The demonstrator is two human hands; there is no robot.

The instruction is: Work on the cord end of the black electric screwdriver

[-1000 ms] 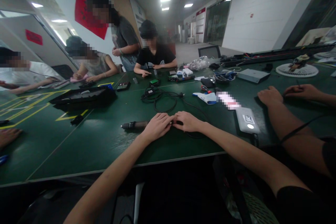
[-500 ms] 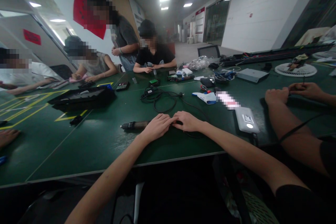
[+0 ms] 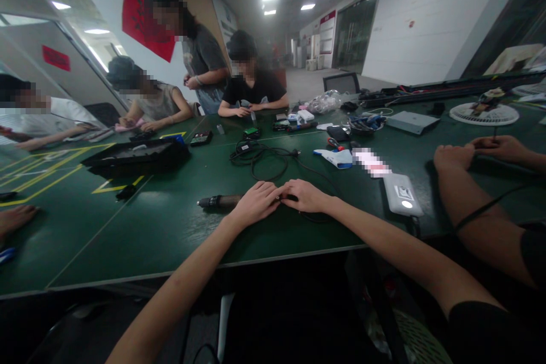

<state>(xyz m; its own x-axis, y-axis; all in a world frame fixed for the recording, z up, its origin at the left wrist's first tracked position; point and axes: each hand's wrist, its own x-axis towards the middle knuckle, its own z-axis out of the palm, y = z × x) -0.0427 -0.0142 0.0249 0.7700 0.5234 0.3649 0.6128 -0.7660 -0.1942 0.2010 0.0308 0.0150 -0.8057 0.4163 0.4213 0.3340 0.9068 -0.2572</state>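
Observation:
A black electric screwdriver (image 3: 219,203) lies on the green table, its tip pointing left. My left hand (image 3: 258,203) is wrapped over its body from above, hiding the rear half. At the rear end my right hand (image 3: 307,195) is closed, with fingertips touching those of my left hand. Thumb and fingers there pinch a dark cable end, mostly covered. Part of a thin black cable (image 3: 313,218) shows below my right hand. Beyond both hands lies a coiled black power cord (image 3: 268,164) with a plug.
A black tray (image 3: 132,156) stands at left. To the right are a blue-and-white packet (image 3: 335,157), a white power adapter (image 3: 401,194), a grey box (image 3: 413,122) and a round white fan-like part (image 3: 484,114). A co-worker's hands (image 3: 456,156) work close on my right; several people sit or stand opposite.
The view has shifted slightly. My fingers have moved a little at the screwdriver's rear, where a small bright end now shows between them. The screwdriver stays in place.

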